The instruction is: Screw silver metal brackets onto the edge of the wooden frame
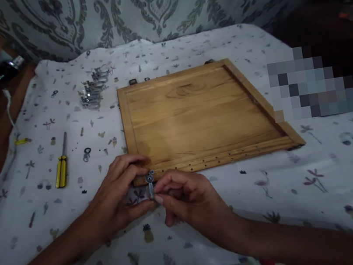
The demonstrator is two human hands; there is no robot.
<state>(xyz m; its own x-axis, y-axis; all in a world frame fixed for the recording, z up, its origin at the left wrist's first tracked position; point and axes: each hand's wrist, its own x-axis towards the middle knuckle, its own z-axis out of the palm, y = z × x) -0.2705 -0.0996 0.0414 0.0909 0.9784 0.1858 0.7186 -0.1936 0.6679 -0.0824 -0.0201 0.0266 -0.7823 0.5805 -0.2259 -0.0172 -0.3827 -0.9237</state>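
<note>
Framed wooden panel (190,117): beyond the fingertips; might skid if pushed. Left hand (115,197): curved around the metal clip (150,186), grip unclear. Right hand (192,196): thumb and forefinger pinching clip. Metal clip: between fingertips, at panel's near edge; could twist if pinch slackens.

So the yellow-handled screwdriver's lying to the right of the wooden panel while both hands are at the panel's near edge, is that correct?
Not quite: the head view shows the yellow-handled screwdriver to the left of the wooden panel. The left hand and right hand are at its near edge.
</note>
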